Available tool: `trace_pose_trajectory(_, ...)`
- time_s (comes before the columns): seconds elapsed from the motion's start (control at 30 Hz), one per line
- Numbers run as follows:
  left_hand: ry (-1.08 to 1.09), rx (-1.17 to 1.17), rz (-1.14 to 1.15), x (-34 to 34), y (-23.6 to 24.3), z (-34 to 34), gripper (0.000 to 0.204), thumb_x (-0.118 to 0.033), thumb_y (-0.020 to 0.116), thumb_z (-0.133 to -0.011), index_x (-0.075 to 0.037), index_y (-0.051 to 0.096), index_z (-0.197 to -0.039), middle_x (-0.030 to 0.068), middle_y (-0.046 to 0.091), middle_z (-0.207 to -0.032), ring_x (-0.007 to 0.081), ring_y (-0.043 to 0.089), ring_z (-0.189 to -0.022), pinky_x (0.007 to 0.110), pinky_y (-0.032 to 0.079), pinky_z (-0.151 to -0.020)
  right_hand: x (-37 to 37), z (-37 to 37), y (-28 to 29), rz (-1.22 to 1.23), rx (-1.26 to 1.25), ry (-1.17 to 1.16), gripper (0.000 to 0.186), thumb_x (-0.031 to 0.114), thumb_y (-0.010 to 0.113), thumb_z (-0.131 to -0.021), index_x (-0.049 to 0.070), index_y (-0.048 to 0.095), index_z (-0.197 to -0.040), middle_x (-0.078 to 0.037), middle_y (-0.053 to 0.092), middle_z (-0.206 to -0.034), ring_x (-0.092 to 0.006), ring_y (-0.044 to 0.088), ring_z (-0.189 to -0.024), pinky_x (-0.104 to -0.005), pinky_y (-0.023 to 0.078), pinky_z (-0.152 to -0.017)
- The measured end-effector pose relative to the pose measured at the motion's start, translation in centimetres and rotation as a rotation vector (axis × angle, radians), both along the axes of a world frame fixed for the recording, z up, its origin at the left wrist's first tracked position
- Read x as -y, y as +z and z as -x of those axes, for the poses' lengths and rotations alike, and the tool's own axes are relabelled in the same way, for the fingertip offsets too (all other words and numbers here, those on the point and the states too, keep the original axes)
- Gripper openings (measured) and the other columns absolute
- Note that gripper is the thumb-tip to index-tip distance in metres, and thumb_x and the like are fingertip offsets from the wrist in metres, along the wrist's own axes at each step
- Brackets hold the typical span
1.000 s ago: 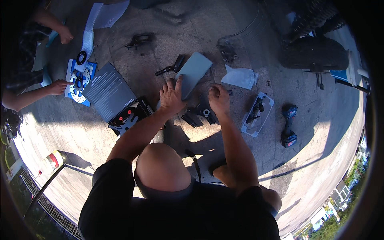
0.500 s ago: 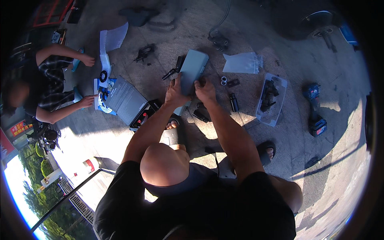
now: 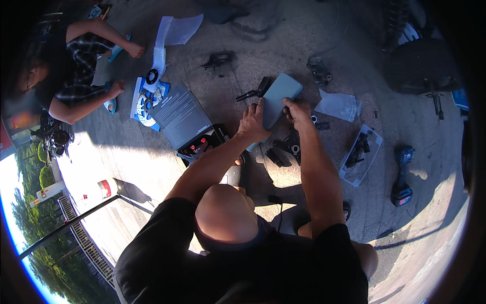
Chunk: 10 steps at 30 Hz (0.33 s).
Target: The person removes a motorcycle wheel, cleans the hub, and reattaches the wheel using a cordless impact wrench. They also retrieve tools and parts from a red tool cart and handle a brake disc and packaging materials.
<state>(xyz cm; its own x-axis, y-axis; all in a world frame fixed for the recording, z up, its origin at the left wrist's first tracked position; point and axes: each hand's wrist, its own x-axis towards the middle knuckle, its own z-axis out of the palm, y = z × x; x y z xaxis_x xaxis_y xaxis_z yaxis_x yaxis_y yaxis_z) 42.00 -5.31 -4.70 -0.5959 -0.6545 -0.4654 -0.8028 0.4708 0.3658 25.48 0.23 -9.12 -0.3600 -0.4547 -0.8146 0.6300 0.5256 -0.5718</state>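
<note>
A pale grey-green hard case (image 3: pixel 281 97), long and with its lid closed, is between my two hands over the ground. My left hand (image 3: pixel 253 123) lies along its left side, fingers stretched and apart, thumb near the lower part. At the opposite side my right hand (image 3: pixel 299 111) has its fingers curled against the edge, thumb on top. Close to the left fingertips is a black tool-like part (image 3: pixel 253 94). Below the case, dark metal parts (image 3: pixel 289 147) lie between my forearms, partly hidden by the right one.
To the left, an open box (image 3: pixel 183 114) holds red-tipped parts; beside it lies a drilled disc (image 3: pixel 147 106). Another person's hand (image 3: pixel 117 89) is near that disc. Rightward are a clear plastic bag (image 3: pixel 338 105), a clear tub (image 3: pixel 365 167) and a cordless power tool (image 3: pixel 403 175).
The whole view has shifted, so the ground things appear farther right. Both my hands stay at the case's sides. The other person's nearer hand has drawn back from the disc.
</note>
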Motion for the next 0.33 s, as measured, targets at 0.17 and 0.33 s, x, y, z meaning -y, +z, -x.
trace_pose_trajectory(0.17, 0.049, 0.016, -0.066, 0.0, 0.8, 0.0, 0.119, -0.027, 0.083, -0.057, -0.011, 0.008, -0.148, 0.0187, 0.034, -0.134, 0.0429, 0.040, -0.119, 0.052, 0.042, -0.096, 0.2, -1.3, -0.1, 0.020, -0.133, -0.143, 0.038, 0.010, 0.070, -0.079, 0.004, 0.050, -0.110, -0.005, 0.057, -0.077, -0.0104, 0.051, -0.048, -0.0217, 0.039, -0.037)
trace_pose_trajectory(0.33, 0.050, -0.053, -0.187, 1.5, 1.0, -1.1, 0.110, -0.033, 0.077, -0.062, -0.010, 0.012, -0.147, 0.0225, 0.035, -0.136, 0.0452, 0.037, -0.126, 0.047, 0.040, -0.100, -3.0, -4.8, -3.6, 0.164, -0.681, 0.188, 0.045, 0.010, 0.063, -0.084, 0.003, 0.045, -0.125, -0.014, 0.059, -0.106, -0.0184, 0.061, -0.081, -0.0277, 0.051, -0.068)
